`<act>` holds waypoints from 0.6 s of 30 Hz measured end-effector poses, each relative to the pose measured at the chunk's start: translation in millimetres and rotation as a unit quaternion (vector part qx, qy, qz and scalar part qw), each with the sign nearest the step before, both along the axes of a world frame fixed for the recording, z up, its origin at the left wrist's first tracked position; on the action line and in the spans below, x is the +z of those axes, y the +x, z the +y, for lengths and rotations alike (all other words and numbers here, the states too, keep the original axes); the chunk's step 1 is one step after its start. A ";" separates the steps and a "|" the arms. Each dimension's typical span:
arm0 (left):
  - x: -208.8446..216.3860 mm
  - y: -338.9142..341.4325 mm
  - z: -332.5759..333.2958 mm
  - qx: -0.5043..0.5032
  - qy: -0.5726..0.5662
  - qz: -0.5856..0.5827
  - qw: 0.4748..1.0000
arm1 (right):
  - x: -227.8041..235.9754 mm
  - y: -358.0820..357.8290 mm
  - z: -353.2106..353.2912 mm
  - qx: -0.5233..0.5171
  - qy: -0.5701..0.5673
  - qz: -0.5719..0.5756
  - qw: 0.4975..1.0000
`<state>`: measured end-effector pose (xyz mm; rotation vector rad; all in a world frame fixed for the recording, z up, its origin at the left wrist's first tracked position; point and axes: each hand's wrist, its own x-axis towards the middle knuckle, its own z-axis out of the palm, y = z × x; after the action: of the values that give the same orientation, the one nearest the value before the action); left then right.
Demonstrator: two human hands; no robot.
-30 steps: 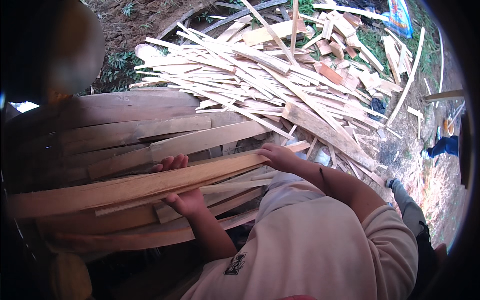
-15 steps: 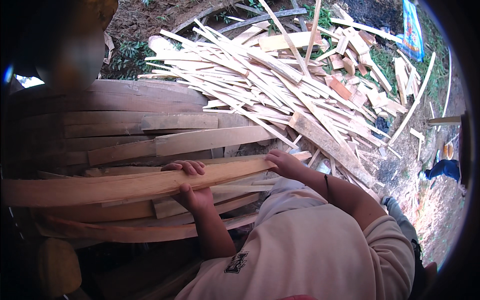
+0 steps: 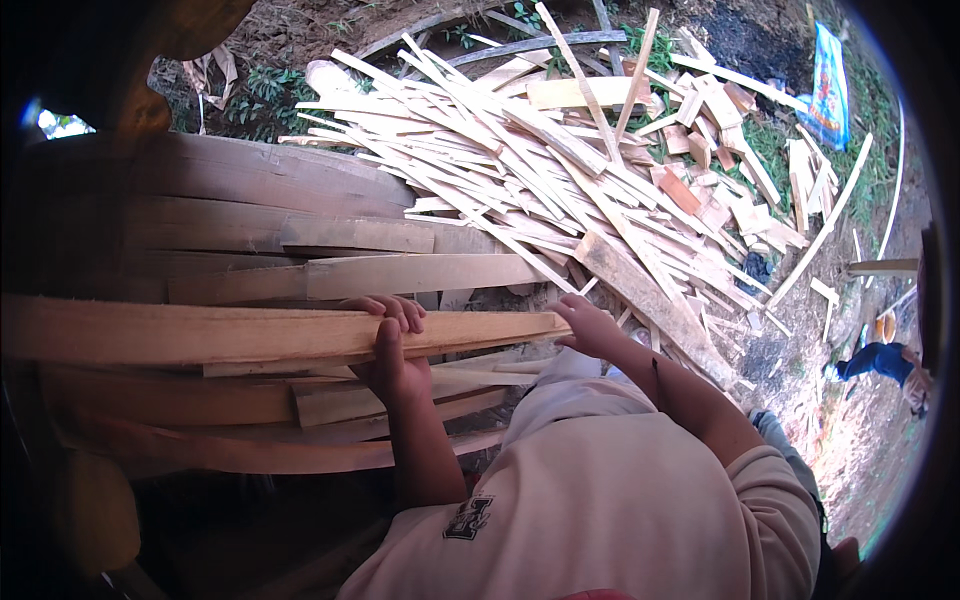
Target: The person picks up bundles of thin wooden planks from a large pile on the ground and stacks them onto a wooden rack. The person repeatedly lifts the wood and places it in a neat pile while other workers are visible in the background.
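Observation:
A long, pale-brown wooden plank (image 3: 200,332) lies across in front of me, running from the far left edge to my right hand. My left hand (image 3: 398,375) grips it near its middle part, thumb on the near side and fingers curled over the far edge. At the plank's right end my right hand (image 3: 588,326) is closed around the tip, its fingers partly hidden. Under and beyond the plank lies a stack of similar boards (image 3: 420,272), and more boards (image 3: 170,395) show on its near side.
A large heap of thin offcut strips (image 3: 510,150) spreads over the ground beyond, with short wood blocks (image 3: 700,150) at its right. A thick weathered board (image 3: 650,300) lies slanted by my right arm. A blue printed sack (image 3: 828,90) and a person in dark blue (image 3: 878,362) are farther right.
The plank has shifted away from me, its left part most, and now lies more level across the view. Both hands have kept their grip and moved with it.

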<state>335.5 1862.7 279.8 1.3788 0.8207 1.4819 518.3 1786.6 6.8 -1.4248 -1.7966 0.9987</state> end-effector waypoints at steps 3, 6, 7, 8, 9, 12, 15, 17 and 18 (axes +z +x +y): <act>4.5 8.5 0.0 0.034 -0.020 -0.036 0.999 | -57.9 37.9 -34.6 -0.060 -0.147 0.000 0.987; 3.7 11.6 2.9 0.050 -0.014 -0.028 0.998 | -140.8 106.8 -101.5 -0.119 -0.321 -0.055 0.938; 4.6 16.1 7.6 0.046 -0.012 -0.028 0.998 | -189.1 138.6 -145.2 -0.190 -0.357 -0.074 0.912; 2.7 13.6 8.7 0.057 -0.010 -0.024 0.998 | -199.4 165.3 -180.8 -0.209 -0.378 -0.125 0.893; 1.2 13.5 9.4 0.075 -0.020 -0.034 0.996 | -203.2 193.5 -212.8 -0.207 -0.451 -0.226 0.838; 2.7 12.9 16.4 0.092 -0.021 -0.034 0.995 | -225.6 256.1 -324.0 -0.251 -0.533 -0.286 0.756; -2.4 -0.9 16.2 0.095 -0.012 -0.061 0.993 | -192.8 264.2 -356.7 -0.398 -0.608 -0.026 0.687; -5.9 -1.8 18.5 0.098 -0.007 -0.046 0.994 | -179.6 258.6 -374.8 -0.467 -0.587 0.049 0.659; -6.6 -2.4 19.3 0.100 -0.004 -0.038 0.994 | -176.9 256.4 -378.2 -0.454 -0.587 0.045 0.668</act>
<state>333.1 1882.0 273.3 1.2546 0.9366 1.6727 774.7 1408.4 -170.1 -2.4858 0.0786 1.5863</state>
